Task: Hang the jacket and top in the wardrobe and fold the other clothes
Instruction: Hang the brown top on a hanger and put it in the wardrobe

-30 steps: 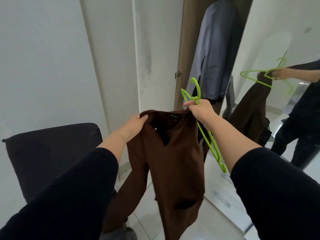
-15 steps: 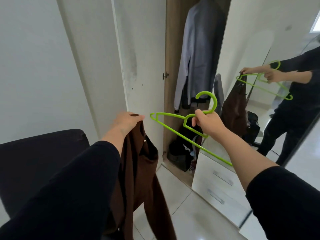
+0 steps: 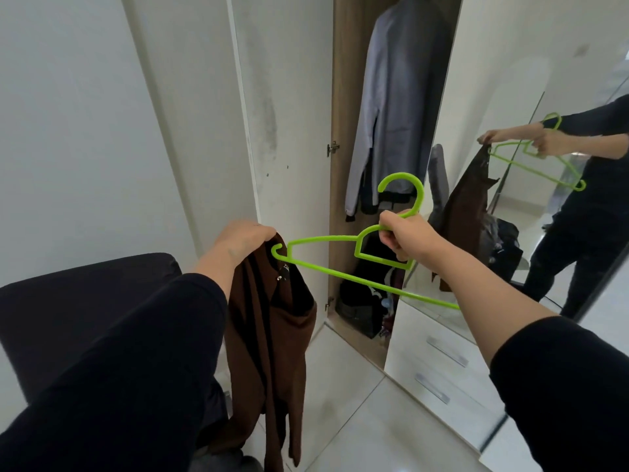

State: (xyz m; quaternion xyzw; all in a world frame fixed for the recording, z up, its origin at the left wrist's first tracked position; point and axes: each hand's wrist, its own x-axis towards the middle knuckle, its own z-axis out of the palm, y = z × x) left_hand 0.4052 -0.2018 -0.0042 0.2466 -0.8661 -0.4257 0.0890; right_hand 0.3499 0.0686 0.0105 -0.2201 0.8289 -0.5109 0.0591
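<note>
My left hand (image 3: 243,238) grips the brown top (image 3: 272,342) by its neck edge, and the garment hangs straight down toward the floor. My right hand (image 3: 403,235) holds a bright green plastic hanger (image 3: 343,277) just below its hook, with the hanger lying nearly flat. The hanger's left tip sits right at the top's open neck, next to my left hand. Beyond both hands the wardrobe (image 3: 340,165) stands open, and a grey jacket (image 3: 391,107) hangs inside it.
A mirrored wardrobe door (image 3: 531,97) on the right reflects me. Below it are white drawers (image 3: 442,362). A dark bag and clutter (image 3: 364,301) lie on the wardrobe floor. A black chair (image 3: 68,318) stands at the left. The floor has white tiles.
My right hand let go of the top's collar and swung the hanger out to a flat position. Its tip has now reached the neck of the top, which hangs from my left hand alone.
</note>
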